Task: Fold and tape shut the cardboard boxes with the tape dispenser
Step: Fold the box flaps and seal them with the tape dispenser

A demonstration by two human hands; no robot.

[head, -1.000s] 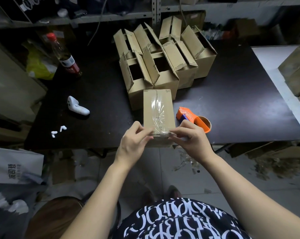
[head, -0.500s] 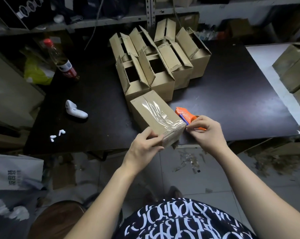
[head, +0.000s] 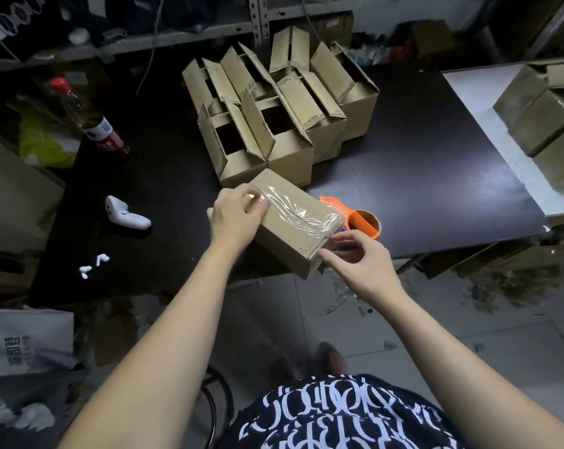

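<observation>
A closed cardboard box (head: 290, 234) with clear tape along its top seam lies skewed at the near edge of the black table (head: 420, 176), one corner past the edge. My left hand (head: 235, 215) rests on its far left end, fingers on the tape. At the box's near right corner, my right hand (head: 358, 257) touches the end with thumb and fingertips, its fingers curved. The orange tape dispenser (head: 358, 217) lies on the table just behind the box, partly hidden by it. Several open boxes (head: 274, 124) with raised flaps stand clustered farther back.
A red-capped bottle (head: 92, 121) stands at the table's left, with a white object (head: 125, 215) and small white bits (head: 92, 264) nearer. More cardboard boxes (head: 546, 115) sit on a white surface at right. Shelving runs behind the table; scraps litter the floor below.
The taped box has swung further round, clockwise. My left hand moved from its near end up to the far left end. My right hand left the dispenser and came to the box's near right corner.
</observation>
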